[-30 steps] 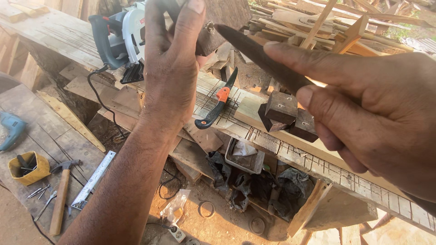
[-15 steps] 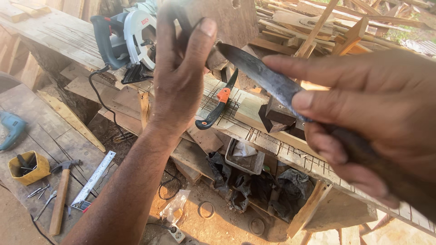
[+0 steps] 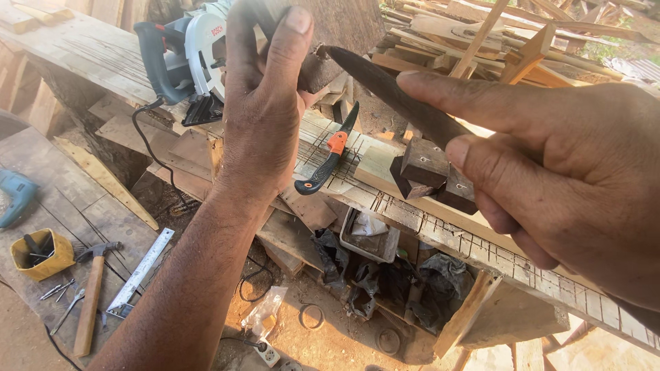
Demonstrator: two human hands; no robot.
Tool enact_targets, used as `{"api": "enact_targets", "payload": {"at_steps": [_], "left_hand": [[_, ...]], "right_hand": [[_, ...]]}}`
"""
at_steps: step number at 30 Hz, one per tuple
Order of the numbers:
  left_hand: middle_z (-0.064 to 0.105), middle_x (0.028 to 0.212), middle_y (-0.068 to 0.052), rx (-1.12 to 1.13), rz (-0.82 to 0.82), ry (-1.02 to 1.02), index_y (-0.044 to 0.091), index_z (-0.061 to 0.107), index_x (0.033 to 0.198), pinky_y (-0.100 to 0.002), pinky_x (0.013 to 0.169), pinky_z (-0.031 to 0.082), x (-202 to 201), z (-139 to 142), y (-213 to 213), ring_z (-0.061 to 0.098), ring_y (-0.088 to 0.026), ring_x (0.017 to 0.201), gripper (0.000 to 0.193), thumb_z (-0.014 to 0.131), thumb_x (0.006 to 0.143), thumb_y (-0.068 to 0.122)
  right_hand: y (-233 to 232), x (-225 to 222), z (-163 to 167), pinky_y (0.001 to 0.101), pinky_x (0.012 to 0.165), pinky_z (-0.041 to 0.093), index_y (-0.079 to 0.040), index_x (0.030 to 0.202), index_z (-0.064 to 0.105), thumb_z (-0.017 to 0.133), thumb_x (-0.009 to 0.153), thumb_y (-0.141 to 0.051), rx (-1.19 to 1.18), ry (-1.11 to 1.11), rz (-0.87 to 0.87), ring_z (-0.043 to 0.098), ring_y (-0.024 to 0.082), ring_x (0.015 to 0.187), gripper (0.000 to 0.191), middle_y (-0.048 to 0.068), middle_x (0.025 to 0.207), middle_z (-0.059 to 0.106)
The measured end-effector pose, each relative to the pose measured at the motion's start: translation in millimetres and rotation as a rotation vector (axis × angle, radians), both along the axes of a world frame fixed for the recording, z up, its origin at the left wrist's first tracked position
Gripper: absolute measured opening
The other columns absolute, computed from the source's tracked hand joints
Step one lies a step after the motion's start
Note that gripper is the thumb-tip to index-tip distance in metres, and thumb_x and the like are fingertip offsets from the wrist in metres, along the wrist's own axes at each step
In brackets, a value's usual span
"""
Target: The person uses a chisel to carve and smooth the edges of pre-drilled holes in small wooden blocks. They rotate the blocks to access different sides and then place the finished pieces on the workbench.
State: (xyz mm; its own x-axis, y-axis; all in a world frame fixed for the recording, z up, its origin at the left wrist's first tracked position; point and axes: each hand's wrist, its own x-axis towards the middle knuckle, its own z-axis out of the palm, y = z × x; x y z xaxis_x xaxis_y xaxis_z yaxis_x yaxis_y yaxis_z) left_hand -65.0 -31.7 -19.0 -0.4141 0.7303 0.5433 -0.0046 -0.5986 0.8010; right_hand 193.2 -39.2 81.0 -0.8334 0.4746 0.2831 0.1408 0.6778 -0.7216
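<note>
While I'm holding both hands up over the bench | left hand (image 3: 265, 117) gripping wood block (image 3: 330, 41) | right hand (image 3: 550, 178) pinching dark blade (image 3: 399, 96), long axis running up-left, tip touching block | left nearer block

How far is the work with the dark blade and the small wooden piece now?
Done: nothing finished shows; the wooden piece is mostly hidden. In hand: the left hand grips that piece, the right hand holds the dark blade, tip at the piece's edge. Left: hard to tell; the circular saw and orange-handled saw lie untouched on the bench.
</note>
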Motion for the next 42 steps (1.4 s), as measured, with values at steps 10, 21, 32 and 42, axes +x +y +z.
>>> {"api": "enact_targets", "payload": {"at_steps": [10,21,32,42], "left_hand": [[0.064,0.125,-0.015,0.156,-0.043,0.272,0.009,0.038,0.141,-0.042,0.103,0.071,-4,-14,3,0.071,-0.024,0.114,0.053,0.054,0.114,0.051],[0.053,0.134,-0.019,0.112,-0.392,-0.515,0.002,0.040,0.150,-0.037,0.091,0.056,-6,-15,14,0.062,-0.029,0.118,0.088,0.080,0.089,0.051],[0.057,0.128,-0.016,0.050,-0.653,-0.435,0.000,0.034,0.150,-0.038,0.108,0.057,31,-2,-16,0.059,-0.027,0.122,0.088,0.089,0.087,0.027],[0.068,0.118,-0.022,0.006,-0.471,-0.039,0.007,0.025,0.154,-0.030,0.055,0.065,5,13,-27,0.075,-0.023,0.100,0.097,0.086,0.089,0.045]], "right_hand": [[17,5,1,0.0260,0.030,0.054,-0.002,0.159,0.043,0.048,0.111,-0.009,-0.647,0.015,0.080,0.060,0.008,0.042,0.049,0.001,0.060,0.062],[14,-8,-9,0.0287,0.031,0.046,0.013,0.123,0.064,0.068,0.101,-0.036,-0.288,0.174,-0.554,0.053,0.012,0.041,0.054,0.001,0.061,0.053],[38,-62,-25,0.0306,0.039,0.051,-0.005,0.082,0.060,0.077,0.089,-0.046,-0.375,0.408,-0.460,0.056,0.012,0.046,0.045,0.001,0.060,0.053],[46,-53,-9,0.0297,0.041,0.045,-0.004,0.091,0.063,0.070,0.091,-0.045,-0.359,0.211,-0.369,0.051,0.012,0.048,0.042,0.001,0.066,0.049]]}}
